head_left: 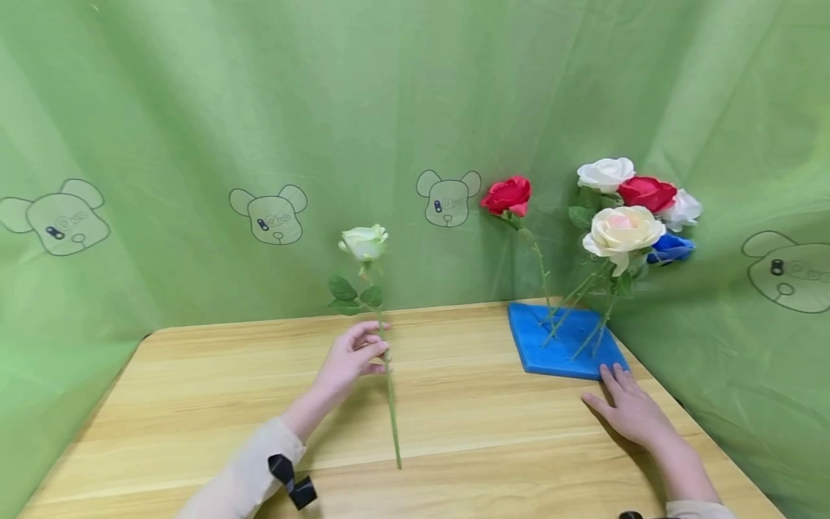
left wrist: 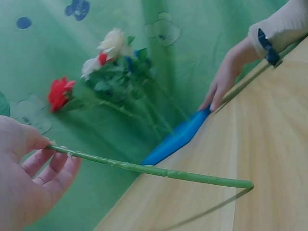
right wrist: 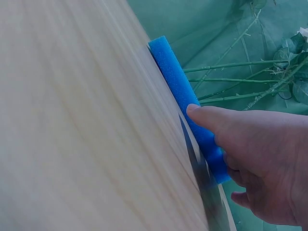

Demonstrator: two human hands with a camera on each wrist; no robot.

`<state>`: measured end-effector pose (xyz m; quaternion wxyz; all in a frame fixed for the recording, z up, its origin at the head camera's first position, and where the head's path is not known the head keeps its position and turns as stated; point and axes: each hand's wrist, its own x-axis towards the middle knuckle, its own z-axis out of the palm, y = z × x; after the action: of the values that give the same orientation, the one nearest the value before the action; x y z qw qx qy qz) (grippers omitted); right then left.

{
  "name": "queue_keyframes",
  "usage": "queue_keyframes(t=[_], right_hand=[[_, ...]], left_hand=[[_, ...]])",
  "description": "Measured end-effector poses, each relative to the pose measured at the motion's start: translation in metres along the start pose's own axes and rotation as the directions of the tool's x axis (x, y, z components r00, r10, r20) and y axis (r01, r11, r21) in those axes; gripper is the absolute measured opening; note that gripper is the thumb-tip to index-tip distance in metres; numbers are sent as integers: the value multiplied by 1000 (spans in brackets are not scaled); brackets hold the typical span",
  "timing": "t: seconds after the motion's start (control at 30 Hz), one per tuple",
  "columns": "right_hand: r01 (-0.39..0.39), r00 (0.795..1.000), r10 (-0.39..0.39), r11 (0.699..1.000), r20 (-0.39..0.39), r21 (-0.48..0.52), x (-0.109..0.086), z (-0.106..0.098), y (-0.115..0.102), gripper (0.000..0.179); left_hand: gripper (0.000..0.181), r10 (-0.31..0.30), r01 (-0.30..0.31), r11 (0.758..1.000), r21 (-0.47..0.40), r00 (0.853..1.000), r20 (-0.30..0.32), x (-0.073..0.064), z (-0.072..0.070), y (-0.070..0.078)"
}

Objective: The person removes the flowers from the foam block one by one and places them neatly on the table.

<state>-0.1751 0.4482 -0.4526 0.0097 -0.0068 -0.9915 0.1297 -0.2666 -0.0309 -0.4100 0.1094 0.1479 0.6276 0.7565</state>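
“So, how is the left hand (head_left: 350, 358) managing the rose (head_left: 365, 244)?”

“It's pinching the stem (head_left: 392, 404) between thumb and partly curled fingers, and it's holding the rose over the tabletop (head_left: 227, 404), left of the blue slab (head_left: 551, 362) and well apart from it.”

“And the right hand (head_left: 632, 411)?”

“Its fingers are stretching out straight, gripping nothing, and their tips are touching the slab's near right corner. I'd say pressing lightly there is steadying it best, without crowding the flowers (head_left: 624, 232) that are standing in it.”

“What about the pinch?”

“Firm but not crushing, I'd guess. The bloom (head_left: 363, 246) is probably making that thin stem top-heavy, so gripping lower would be giving finer control of the free end, at the cost of more sway.”

“How is the rose looking?”

“Its bloom is showing white with a pale green tinge, the petals cupping upward. Dark green leaves (head_left: 343, 288) are spreading just below, and the stem is leaning slightly, showing small nodes in the left wrist view. Whether its lower end is touching the tabletop, I'm not managing to tell.”
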Motion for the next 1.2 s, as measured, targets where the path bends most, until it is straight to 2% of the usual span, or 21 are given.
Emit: queue_keyframes(t=[0.2, 0.43, 0.77, 1.0, 1.2], right_hand=[[3, 1000, -3, 1000, -6, -7, -1, -3, -4, 84], [7, 1000, -7, 1000, -6, 5, 0, 4, -2, 84], [12, 1000, -12, 1000, -3, 13, 2, 6, 2, 85], [24, 1000, -24, 1000, -6, 8, 5, 1, -5, 83], [10, 1000, -10, 1000, 8, 10, 1, -6, -4, 84]], left_hand=[[44, -28, 31, 999, 40, 998, -64, -21, -35, 7], [47, -22, 34, 994, 101, 993, -119, -42, -64, 16], [43, -13, 41, 984, 172, 986, -164, -65, -100, 24], [41, -6, 55, 965, 255, 982, -191, -85, -119, 33], [42, -34, 96, 955, 279, 976, -216, -99, -135, 38]])
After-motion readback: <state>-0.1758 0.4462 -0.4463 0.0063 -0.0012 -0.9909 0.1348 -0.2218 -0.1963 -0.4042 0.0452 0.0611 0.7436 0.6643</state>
